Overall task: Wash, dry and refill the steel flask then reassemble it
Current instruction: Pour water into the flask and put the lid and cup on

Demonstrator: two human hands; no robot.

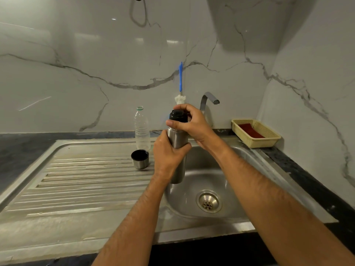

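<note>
I hold the steel flask [177, 139] upright above the left edge of the sink basin [209, 181]. My left hand [168, 152] grips its body around the middle. My right hand [189, 121] curls round the black stopper [178, 115] that sits on the flask's mouth. The flask's steel cup lid [140, 159] stands mouth-up on the ribbed drainboard [86, 179], to the left of the flask. A clear plastic water bottle [142, 129] with its cap on stands behind the cup. A bottle brush with a blue handle [180, 77] stands upright behind the flask.
The tap [209, 99] arches over the basin from the back, with no water seen running. A yellow basket [255, 133] with a red cloth sits at the back right on the dark counter. The drain [208, 201] lies in the basin. Marble walls close the back and right.
</note>
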